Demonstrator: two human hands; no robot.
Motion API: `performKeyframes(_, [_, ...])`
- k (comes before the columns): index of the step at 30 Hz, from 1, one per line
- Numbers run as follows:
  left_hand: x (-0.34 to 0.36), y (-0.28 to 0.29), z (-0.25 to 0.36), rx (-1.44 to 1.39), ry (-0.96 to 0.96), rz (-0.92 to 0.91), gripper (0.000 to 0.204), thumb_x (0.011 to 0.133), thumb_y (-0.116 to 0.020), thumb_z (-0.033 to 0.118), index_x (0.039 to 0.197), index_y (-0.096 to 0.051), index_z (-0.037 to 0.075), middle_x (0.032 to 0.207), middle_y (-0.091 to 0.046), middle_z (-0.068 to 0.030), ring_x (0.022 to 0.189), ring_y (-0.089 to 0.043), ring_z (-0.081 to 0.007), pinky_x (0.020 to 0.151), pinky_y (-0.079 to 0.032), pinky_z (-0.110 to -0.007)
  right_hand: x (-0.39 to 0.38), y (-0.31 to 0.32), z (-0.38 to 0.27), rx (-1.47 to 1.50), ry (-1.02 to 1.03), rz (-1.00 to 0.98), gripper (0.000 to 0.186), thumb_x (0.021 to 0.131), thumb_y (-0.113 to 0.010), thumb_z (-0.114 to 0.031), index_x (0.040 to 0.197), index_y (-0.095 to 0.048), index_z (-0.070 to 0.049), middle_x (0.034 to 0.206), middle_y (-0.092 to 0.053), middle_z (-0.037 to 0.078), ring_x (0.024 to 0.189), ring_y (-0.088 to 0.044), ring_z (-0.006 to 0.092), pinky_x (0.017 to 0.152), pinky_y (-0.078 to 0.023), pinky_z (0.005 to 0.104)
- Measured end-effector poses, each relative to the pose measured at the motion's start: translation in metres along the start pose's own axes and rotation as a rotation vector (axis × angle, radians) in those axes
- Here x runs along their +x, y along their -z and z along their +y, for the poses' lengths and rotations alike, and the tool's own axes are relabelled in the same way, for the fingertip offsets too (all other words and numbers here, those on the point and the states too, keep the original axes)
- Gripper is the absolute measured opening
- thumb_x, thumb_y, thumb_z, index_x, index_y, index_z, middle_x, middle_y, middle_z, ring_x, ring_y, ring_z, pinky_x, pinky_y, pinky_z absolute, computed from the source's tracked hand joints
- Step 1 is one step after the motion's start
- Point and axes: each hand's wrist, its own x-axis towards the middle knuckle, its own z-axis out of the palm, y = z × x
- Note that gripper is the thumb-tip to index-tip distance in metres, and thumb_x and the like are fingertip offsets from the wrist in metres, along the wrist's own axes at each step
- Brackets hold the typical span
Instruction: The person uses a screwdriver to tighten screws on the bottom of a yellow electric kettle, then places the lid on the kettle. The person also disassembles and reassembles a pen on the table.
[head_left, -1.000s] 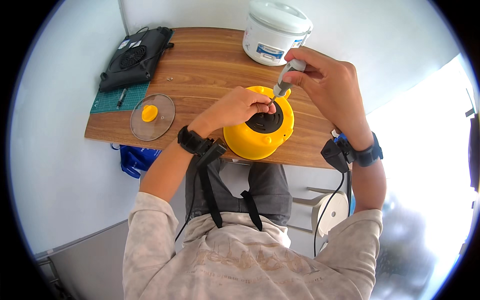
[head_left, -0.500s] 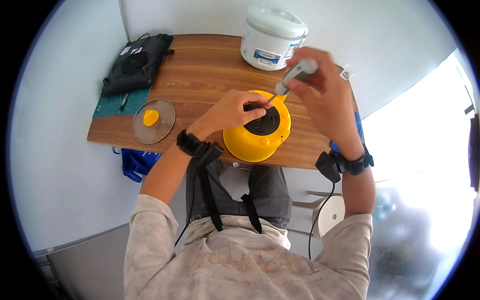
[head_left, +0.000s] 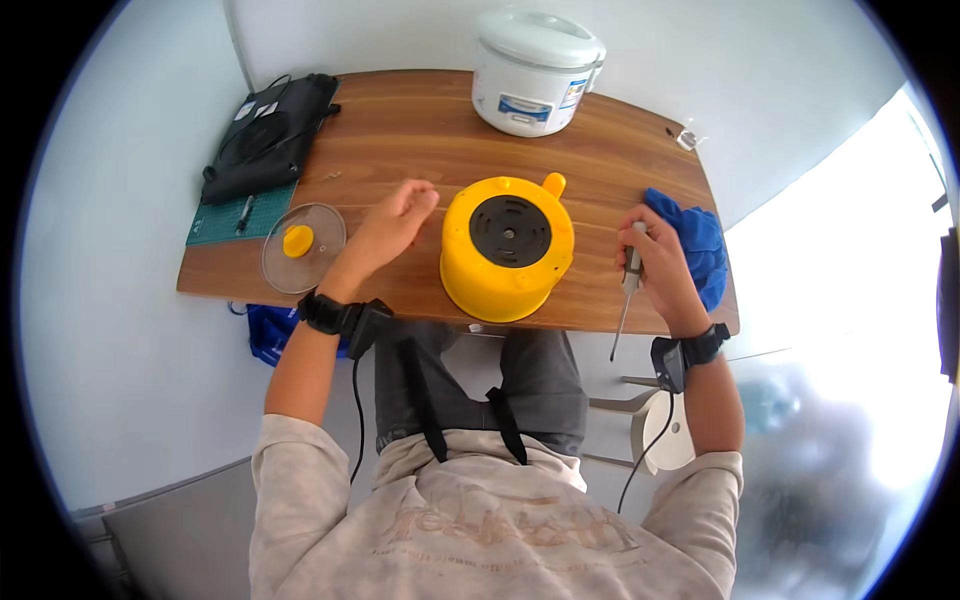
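Note:
A yellow pot [head_left: 455, 262] stands upside down near the table's front edge. The black round base plate [head_left: 490, 218] on its underside faces up, with slots and a small round centre. Off to its right, my right hand [head_left: 655, 262] grips a screwdriver [head_left: 632, 270] by its grey handle, the shaft pointing down toward me past the table edge. My left hand [head_left: 392, 228] is over the table left of the pot, fingers curled and pinched together; whatever they hold, if anything, is too small to make out. Neither hand touches the pot.
A glass lid [head_left: 322, 268] with a yellow knob lies left, by a green cutting mat [head_left: 212, 222] bearing a pen [head_left: 245, 214] and a black appliance [head_left: 270, 140]. Tiny bits [head_left: 333, 176] lie nearby. A white rice cooker [head_left: 530, 80] stands behind; a blue cloth [head_left: 700, 250] lies right.
Both hands have left the pot's base. My left hand has moved left; my right hand has lowered to the right, and the screwdriver tip has come off the base plate.

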Motion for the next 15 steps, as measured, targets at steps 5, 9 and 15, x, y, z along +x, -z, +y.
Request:
performKeyframes(5, [-0.007,-0.009,-0.01,-0.005,0.233,-0.168,0.075,0.102,-0.034,0.066,0.146,-0.048,0.007,0.114,-0.063,-0.0168,0.09,-0.066,-0.021,0.072,-0.061,-0.034,0.005,-0.008,0.04,0.124,-0.316,-0.123,0.032,0.103,-0.056,-0.038,0.106,-0.062,-0.006,0.073,-0.056,0.002,0.057,-0.053,0.0105,0.053,-0.044,0.025])
performKeyframes(9, [-0.012,-0.016,-0.006,-0.081,0.243,-0.245,0.082,0.1,-0.027,0.071,0.15,-0.045,0.009,0.128,-0.057,-0.02,0.098,-0.067,-0.0283,0.072,-0.063,-0.038,0.002,-0.028,0.048,0.116,-0.552,-0.062,0.049,0.103,-0.052,-0.053,0.112,-0.062,-0.006,0.074,-0.059,0.004,0.051,-0.052,0.0112,0.045,-0.043,0.0275])
performKeyframes(15, [-0.014,-0.02,-0.007,-0.113,0.218,-0.298,0.083,0.103,-0.017,0.068,0.146,-0.047,0.004,0.138,-0.057,-0.0217,0.106,-0.067,-0.0312,0.071,-0.064,-0.036,-0.001,-0.038,0.05,0.09,-0.583,-0.241,0.056,0.105,-0.034,-0.062,0.118,-0.058,-0.012,0.078,-0.069,0.012,0.042,-0.048,0.0114,0.042,-0.042,0.0266])
